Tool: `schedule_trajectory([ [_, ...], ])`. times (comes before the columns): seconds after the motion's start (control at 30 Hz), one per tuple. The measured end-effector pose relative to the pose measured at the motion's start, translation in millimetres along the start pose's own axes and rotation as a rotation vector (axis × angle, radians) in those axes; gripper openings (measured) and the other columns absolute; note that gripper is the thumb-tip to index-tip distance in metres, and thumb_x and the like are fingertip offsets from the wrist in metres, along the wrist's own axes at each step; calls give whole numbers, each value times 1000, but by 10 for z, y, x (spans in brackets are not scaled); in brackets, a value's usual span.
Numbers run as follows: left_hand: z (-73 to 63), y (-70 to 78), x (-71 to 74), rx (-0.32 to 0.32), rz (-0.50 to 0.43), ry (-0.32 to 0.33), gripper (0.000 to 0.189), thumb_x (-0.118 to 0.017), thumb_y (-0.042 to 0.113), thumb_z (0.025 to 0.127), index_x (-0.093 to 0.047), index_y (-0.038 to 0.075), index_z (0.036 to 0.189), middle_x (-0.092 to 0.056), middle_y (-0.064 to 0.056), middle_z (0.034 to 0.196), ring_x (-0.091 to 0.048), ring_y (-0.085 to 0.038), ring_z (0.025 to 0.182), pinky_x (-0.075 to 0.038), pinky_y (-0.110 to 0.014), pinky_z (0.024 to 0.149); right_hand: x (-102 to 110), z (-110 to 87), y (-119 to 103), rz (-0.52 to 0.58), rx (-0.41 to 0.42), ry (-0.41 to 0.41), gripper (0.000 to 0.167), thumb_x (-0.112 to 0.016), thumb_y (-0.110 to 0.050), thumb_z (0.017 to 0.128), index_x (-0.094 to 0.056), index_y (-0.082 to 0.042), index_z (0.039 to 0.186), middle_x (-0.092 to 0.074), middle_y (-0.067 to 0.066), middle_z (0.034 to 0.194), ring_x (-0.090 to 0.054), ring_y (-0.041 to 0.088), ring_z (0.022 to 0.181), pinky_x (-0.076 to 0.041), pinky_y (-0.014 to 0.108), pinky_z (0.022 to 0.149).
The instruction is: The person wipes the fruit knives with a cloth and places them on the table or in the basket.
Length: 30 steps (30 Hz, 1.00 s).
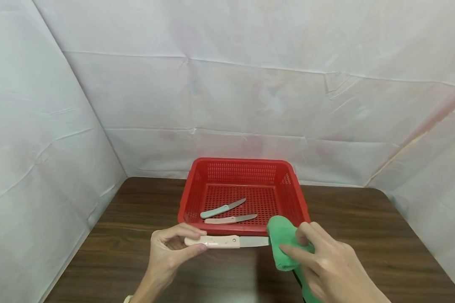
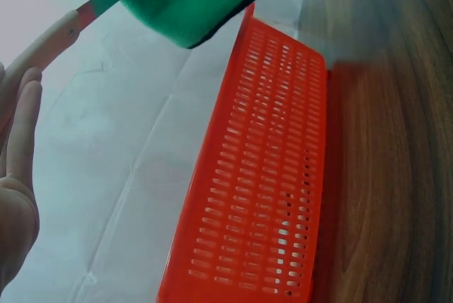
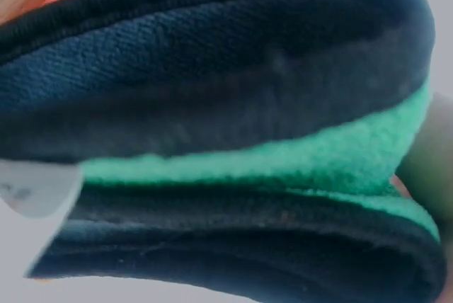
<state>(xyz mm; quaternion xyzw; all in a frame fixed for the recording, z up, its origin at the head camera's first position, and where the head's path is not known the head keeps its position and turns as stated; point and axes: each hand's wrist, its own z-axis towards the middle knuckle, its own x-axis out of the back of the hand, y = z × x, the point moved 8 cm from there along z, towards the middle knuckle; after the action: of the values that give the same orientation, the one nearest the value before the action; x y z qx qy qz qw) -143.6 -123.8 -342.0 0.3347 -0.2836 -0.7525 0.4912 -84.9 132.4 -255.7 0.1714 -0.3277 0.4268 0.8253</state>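
Observation:
In the head view my left hand (image 1: 170, 250) pinches the pale pink handle of a small paring knife (image 1: 216, 241), which lies level with its blade to the right. A folded green cloth (image 1: 282, 242) with dark edging covers the blade's tip. My right hand (image 1: 327, 261) grips that cloth, fingers curled over it. The left wrist view shows the blade running into the cloth (image 2: 184, 6). Dark-edged folds of the cloth (image 3: 283, 154) fill the right wrist view, with a white tag (image 3: 42, 197) at the left.
Behind the hands a red perforated basket (image 1: 246, 231) stands on the dark wooden table (image 1: 345, 214). Inside it lie a knife with a light blue handle (image 1: 216, 211) and a knife with a pink handle (image 1: 220, 220). White sheeting (image 1: 250, 97) hangs at the back and sides.

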Motion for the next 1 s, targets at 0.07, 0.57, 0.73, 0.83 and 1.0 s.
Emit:
schedule_trajectory([
  [0.07,-4,1,-3,-10,-2,-7,32,-67,-28,65,-69,-7,88,-69,-18,88,-66,-23,80,-54,-26,55,64,13,2,-8,13,47,48,-29,-11,93,-76,-15,86,-48,0,83,-42,6,70,-22,3,44],
  [0.57,12,-44,-91,17,5,-31,28,-68,-25,67,-70,-7,88,-69,-17,88,-65,-20,79,-55,-28,54,174,204,-82,12,68,99,43,-32,-6,89,-75,-12,86,-51,4,84,-45,13,76,-35,10,45],
  [0.73,20,-48,-135,19,7,-40,27,-69,-24,68,-70,-7,88,-69,-18,89,-65,-20,79,-55,-29,54,69,250,-157,21,68,53,43,-33,-10,95,-75,-14,87,-49,3,83,-44,12,73,-36,10,45],
  [0.83,22,-56,-160,19,-2,-48,27,-69,-24,68,-70,-7,88,-69,-18,89,-65,-19,79,-56,-30,54,4,257,-199,18,65,27,45,-30,-9,94,-74,-17,87,-47,1,83,-43,11,73,-30,7,42],
  [1.0,13,-65,-177,9,-5,-45,27,-69,-24,67,-70,-7,87,-69,-17,88,-65,-18,78,-56,-30,55,-68,275,-253,43,81,-9,49,-27,-5,90,-74,-17,89,-45,0,82,-40,10,73,-23,4,43],
])
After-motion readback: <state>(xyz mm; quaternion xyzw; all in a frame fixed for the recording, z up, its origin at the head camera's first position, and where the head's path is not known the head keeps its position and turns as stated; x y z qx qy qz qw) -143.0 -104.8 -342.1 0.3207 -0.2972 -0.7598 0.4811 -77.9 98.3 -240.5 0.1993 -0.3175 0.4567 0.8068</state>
